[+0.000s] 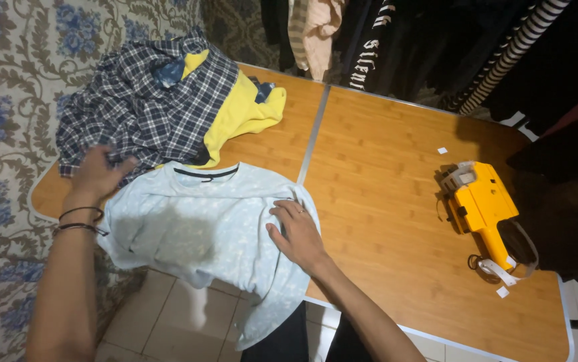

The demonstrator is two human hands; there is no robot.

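Both hands flat on soft pale-blue tee [202, 228], wood-grain table [396, 174].

Take the T-shirt [202, 228] on the table [396, 201] as your landmark; your left hand [98, 175] rests on its left shoulder, your right hand [299, 234] on its right edge; the heap of shirts [161, 100] lies behind it; the label gun [480, 204] lies well to its right.

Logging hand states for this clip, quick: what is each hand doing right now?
Left hand: open, flat on the light blue shirt, holding nothing.
Right hand: open, pressing the same shirt, holding nothing.
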